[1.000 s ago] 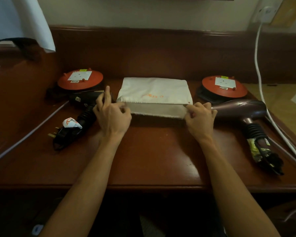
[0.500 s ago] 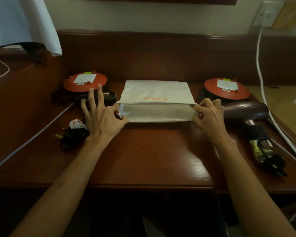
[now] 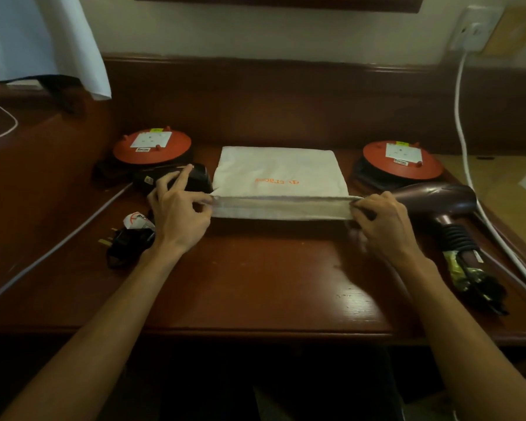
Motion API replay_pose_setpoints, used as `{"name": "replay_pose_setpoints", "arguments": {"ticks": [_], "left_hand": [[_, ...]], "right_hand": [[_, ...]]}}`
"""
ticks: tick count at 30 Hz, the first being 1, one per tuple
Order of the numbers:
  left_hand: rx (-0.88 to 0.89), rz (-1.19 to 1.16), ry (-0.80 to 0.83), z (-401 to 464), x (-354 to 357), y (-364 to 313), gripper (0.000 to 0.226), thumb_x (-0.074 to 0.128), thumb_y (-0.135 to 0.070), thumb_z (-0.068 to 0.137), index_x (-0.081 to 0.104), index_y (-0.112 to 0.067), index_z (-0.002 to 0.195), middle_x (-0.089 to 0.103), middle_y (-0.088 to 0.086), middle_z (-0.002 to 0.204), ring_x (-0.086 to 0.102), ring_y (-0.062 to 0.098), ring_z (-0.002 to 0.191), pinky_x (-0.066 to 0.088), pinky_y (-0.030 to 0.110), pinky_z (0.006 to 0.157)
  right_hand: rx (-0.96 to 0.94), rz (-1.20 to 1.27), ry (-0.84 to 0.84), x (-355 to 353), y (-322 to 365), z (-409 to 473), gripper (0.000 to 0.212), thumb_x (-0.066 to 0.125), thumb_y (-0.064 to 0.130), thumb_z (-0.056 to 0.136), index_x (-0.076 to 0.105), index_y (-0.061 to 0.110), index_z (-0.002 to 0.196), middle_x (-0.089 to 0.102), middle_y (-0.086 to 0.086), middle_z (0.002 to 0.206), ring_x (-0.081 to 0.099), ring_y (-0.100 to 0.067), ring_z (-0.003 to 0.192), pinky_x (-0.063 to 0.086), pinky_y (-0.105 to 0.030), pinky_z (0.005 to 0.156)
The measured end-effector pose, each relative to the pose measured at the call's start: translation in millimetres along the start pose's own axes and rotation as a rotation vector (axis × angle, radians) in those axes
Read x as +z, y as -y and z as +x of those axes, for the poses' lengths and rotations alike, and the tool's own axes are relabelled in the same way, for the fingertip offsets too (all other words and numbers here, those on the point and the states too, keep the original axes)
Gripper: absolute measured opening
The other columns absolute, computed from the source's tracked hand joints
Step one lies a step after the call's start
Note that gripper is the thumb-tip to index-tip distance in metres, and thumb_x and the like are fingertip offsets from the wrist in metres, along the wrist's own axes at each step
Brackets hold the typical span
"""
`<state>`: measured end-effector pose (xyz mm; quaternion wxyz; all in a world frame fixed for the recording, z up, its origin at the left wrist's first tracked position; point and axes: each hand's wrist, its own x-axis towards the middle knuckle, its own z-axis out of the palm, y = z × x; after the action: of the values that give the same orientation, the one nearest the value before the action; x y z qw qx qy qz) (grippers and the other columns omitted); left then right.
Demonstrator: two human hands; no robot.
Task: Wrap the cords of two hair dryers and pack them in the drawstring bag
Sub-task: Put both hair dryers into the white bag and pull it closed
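Observation:
A white drawstring bag (image 3: 278, 174) with orange lettering lies flat in the middle of the wooden desk (image 3: 255, 287), its mouth facing me. My left hand (image 3: 179, 212) pinches the left corner of the near hem. My right hand (image 3: 383, 221) pinches the right corner, and the hem is stretched between them. A black hair dryer (image 3: 176, 179) lies behind my left hand, its wrapped cord and plug (image 3: 128, 238) at the left. A maroon hair dryer (image 3: 435, 200) lies right of the bag, its bundled cord (image 3: 474, 278) nearer me.
Two red round cord reels (image 3: 152, 147) (image 3: 403, 161) stand at the back left and back right. A white cable (image 3: 468, 165) runs from a wall socket down the right side. A grey cable (image 3: 58, 238) crosses the left of the desk. A white cloth (image 3: 43, 38) hangs top left.
Both hands have shifted outward along the bag's near hem to its corners, pulling the opening taut. The view has tilted slightly.

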<state>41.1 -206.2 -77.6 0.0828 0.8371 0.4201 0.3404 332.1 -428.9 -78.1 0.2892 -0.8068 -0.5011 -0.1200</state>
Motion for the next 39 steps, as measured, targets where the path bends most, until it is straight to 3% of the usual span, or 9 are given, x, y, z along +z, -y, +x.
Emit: {"name": "replay_pose_setpoints", "arguments": {"ticks": [4, 8, 13, 16, 19, 23, 33, 36, 39], "left_hand": [[0.009, -0.235, 0.209, -4, -25, -2, 0.04, 0.068, 0.006, 0.083, 0.074, -0.028, 0.064, 0.046, -0.004, 0.156, 0.03, 0.023, 0.144, 0.02, 0.046, 0.119], [0.066, -0.559, 0.211, -5, -52, -25, 0.042, 0.05, 0.017, 0.082, 0.063, -0.014, 0.056, 0.065, -0.005, 0.136, 0.051, 0.012, 0.134, 0.035, 0.026, 0.111], [0.12, -0.286, 0.419, 22, 3, -76, 0.024, 0.045, -0.016, 0.104, 0.066, -0.021, 0.114, 0.058, -0.006, 0.138, 0.066, 0.018, 0.103, 0.052, 0.017, 0.082], [0.073, 0.213, 0.669, 19, 52, -56, 0.059, 0.03, -0.06, 0.103, 0.026, -0.036, 0.157, 0.02, 0.006, 0.168, 0.02, 0.037, 0.153, 0.017, 0.052, 0.123], [0.058, 0.288, 0.708, 10, 64, -28, 0.077, 0.015, -0.079, 0.093, 0.001, -0.044, 0.16, -0.009, 0.003, 0.171, -0.014, 0.034, 0.156, -0.009, 0.054, 0.125], [0.075, 0.301, 0.695, 6, 63, -30, 0.081, 0.014, -0.083, 0.09, 0.0, -0.044, 0.16, -0.011, 0.002, 0.171, -0.017, 0.032, 0.155, -0.01, 0.053, 0.125], [0.0, 0.248, 0.649, 11, 69, -34, 0.087, 0.017, -0.089, 0.085, 0.008, -0.045, 0.16, -0.004, 0.005, 0.171, -0.008, 0.033, 0.157, -0.004, 0.052, 0.126], [0.051, 0.293, 0.518, 10, 61, -47, 0.073, 0.033, -0.074, 0.094, 0.041, -0.031, 0.153, 0.037, 0.012, 0.161, 0.029, 0.034, 0.149, 0.02, 0.05, 0.122], [0.145, 0.168, 0.279, 8, 52, -84, 0.04, 0.053, -0.045, 0.098, 0.07, -0.019, 0.123, 0.071, 0.005, 0.124, 0.061, 0.026, 0.115, 0.042, 0.042, 0.1]], "right_hand": [[0.042, 0.227, 0.286, -22, -3, -9, 0.01, 0.075, 0.024, 0.088, 0.08, 0.017, 0.083, 0.062, 0.007, 0.12, 0.048, -0.011, 0.116, 0.041, -0.024, 0.091], [0.103, 0.454, 0.123, -43, 16, -2, 0.024, 0.066, 0.019, 0.095, 0.074, 0.01, 0.074, 0.065, 0.006, 0.111, 0.062, -0.006, 0.098, 0.054, -0.022, 0.08], [0.2, 0.217, 0.27, 8, 60, 51, 0.025, 0.052, 0.025, 0.103, 0.066, 0.01, 0.117, 0.069, -0.01, 0.116, 0.065, -0.021, 0.098, 0.056, -0.037, 0.082], [0.161, -0.062, 0.615, 48, 52, 54, 0.051, 0.039, 0.039, 0.106, 0.042, 0.005, 0.145, 0.043, -0.016, 0.153, 0.046, -0.031, 0.135, 0.039, -0.043, 0.109], [0.099, -0.163, 0.668, 62, 25, 40, 0.074, 0.021, 0.056, 0.105, 0.004, 0.011, 0.161, -0.001, -0.007, 0.17, 0.001, -0.022, 0.157, 0.005, -0.041, 0.125], [0.083, -0.206, 0.661, 66, 15, 36, 0.082, 0.013, 0.067, 0.1, -0.005, 0.017, 0.161, -0.009, -0.001, 0.17, -0.008, -0.015, 0.156, -0.004, -0.038, 0.125], [0.115, -0.176, 0.616, 64, 17, 44, 0.077, 0.019, 0.063, 0.101, 0.015, 0.013, 0.16, 0.009, -0.008, 0.169, 0.005, -0.026, 0.156, 0.007, -0.044, 0.125], [0.002, -0.126, 0.382, 42, 29, 37, 0.046, 0.036, 0.038, 0.105, 0.064, 0.006, 0.121, 0.062, -0.013, 0.131, 0.052, -0.034, 0.128, 0.037, -0.041, 0.108], [0.021, 0.01, 0.018, 13, 25, 15, 0.021, 0.055, 0.015, 0.098, 0.074, 0.006, 0.097, 0.073, -0.012, 0.1, 0.062, -0.031, 0.098, 0.047, -0.046, 0.095]]}}
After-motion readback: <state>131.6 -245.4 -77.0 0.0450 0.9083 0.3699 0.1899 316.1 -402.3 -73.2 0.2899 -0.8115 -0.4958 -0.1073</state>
